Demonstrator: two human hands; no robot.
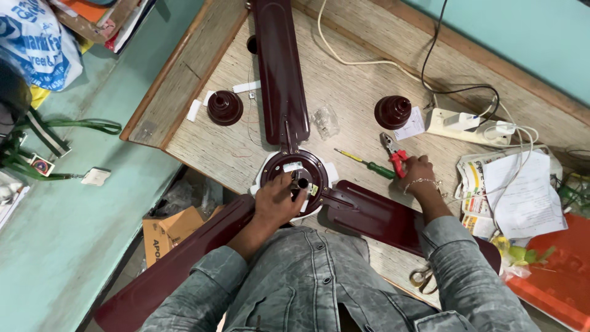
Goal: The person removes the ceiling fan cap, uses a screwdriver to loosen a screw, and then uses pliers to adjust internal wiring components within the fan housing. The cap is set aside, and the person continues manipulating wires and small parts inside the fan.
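We note the left hand (278, 200) in a closed grip on the fan motor hub (294, 175) (maroon, three blades attached). Right hand (420, 174) wraps the red-handled pliers (393, 154) on the surface (350, 86).

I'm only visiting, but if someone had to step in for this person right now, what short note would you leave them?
Left hand grips the short shaft at the centre of the maroon ceiling fan motor on the wooden table.
Right hand rests on the red-handled pliers; a green-handled screwdriver lies beside them.
Done: three blades are on the motor.
Left: two maroon cup covers lie loose on the table, not yet fitted.
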